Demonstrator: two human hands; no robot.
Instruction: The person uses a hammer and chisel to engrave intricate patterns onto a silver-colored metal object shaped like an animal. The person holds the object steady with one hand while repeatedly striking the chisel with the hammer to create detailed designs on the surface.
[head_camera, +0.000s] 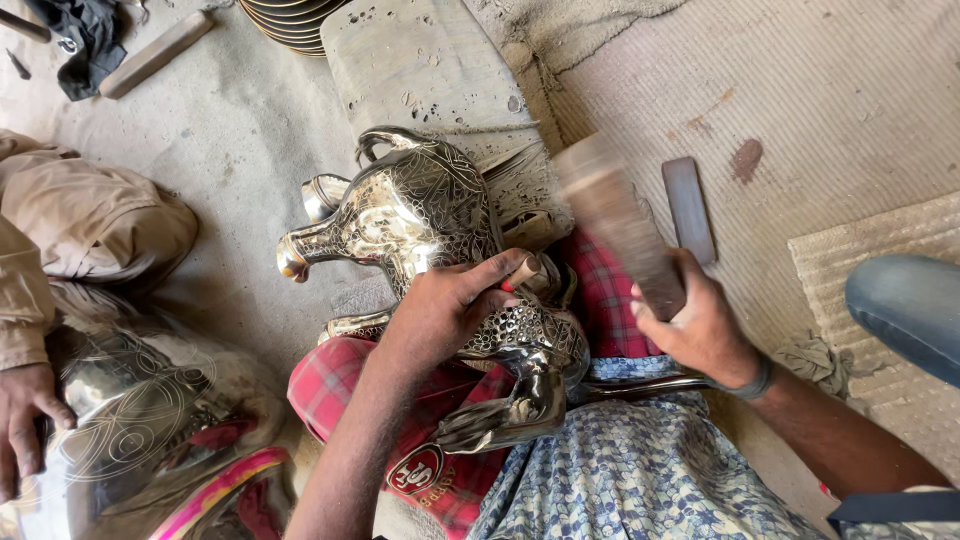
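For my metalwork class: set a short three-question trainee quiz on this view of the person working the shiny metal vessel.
1. True or false: the right hand grips a wooden mallet.
2. What does the left hand pinch against the engraved metal vessel?
A. a small punch
B. a brush
C. a rag
3. What cloth lies under the vessel?

Key: 1 true; 2 A; 3 a red checked cloth.

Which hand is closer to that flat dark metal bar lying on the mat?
The right hand. It grips a wooden mallet just below and left of the flat dark bar. The left hand rests farther left on the engraved metal horse, pinching a small tool.
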